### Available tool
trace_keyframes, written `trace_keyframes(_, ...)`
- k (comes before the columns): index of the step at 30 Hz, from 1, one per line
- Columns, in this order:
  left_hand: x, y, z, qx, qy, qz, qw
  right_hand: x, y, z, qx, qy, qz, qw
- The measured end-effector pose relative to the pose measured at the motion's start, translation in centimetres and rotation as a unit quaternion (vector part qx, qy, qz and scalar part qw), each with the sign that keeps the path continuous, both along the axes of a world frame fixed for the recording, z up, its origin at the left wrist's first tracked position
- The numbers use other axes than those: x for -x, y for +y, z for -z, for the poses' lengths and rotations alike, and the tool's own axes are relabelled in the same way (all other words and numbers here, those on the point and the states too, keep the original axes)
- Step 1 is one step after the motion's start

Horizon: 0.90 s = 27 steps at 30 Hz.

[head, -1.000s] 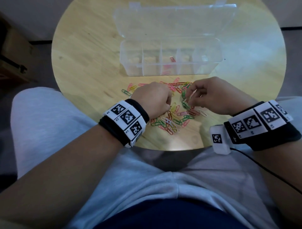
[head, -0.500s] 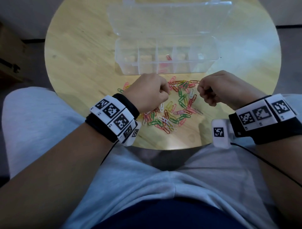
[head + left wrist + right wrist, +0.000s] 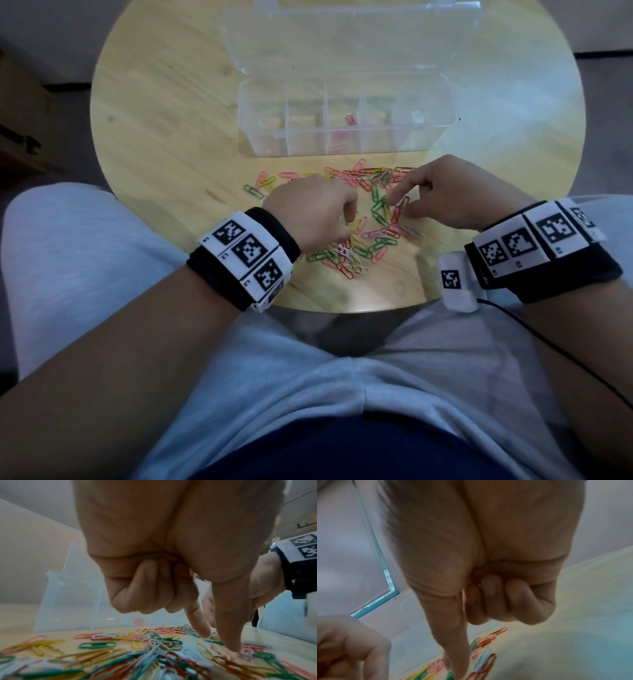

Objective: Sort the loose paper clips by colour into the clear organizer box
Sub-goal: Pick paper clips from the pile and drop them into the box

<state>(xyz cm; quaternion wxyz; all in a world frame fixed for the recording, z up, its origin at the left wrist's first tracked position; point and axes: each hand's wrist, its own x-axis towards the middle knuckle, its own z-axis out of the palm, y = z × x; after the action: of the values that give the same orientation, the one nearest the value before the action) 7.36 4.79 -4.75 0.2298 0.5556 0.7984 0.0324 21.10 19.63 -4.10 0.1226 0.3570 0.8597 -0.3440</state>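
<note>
Both hands are found low over the clips (image 3: 359, 219) on the table (image 3: 164, 113), near its front edge. The box (image 3: 342, 116) is seen behind the pile, well apart from the hands, lid thrown back. Its tray is split into compartments; pink clips (image 3: 350, 120) are noted in the middle column, and the other compartments appear bare, though the clear walls make this hard to confirm.

Left hand (image 3: 315, 214): the outer fingers are curled into the palm, while thumb and index finger (image 3: 199, 622) are extended downward to the pile. The thumb tip is pressed on the table among pink and yellow clips. Whether a clip is pinched cannot be told; none is seen lifted.

Right hand (image 3: 452, 192): the outer fingers are folded in, and the thumb is pointed down, its tip set among green and pink clips in the wrist view. In the head view, the index tip is placed just beside a red clip (image 3: 400, 209). A firm grasp is not shown; it cannot be told.

Loose clips, mixed in colour, are spread between and under both hands, reaching toward the box front.
</note>
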Motion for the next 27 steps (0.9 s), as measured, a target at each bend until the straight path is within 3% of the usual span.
trace_keyframes(15,-0.2,0.1,1.0,0.008,0.011,-0.018,1.0,0.6,-0.4,0.7,-0.041,-0.032,0.004,0.999)
trace_keyframes(27,0.7,-0.2,0.4,-0.016,-0.103,-0.049,0.993,0.3,-0.3,0.4,-0.049,-0.02,0.02,0.998)
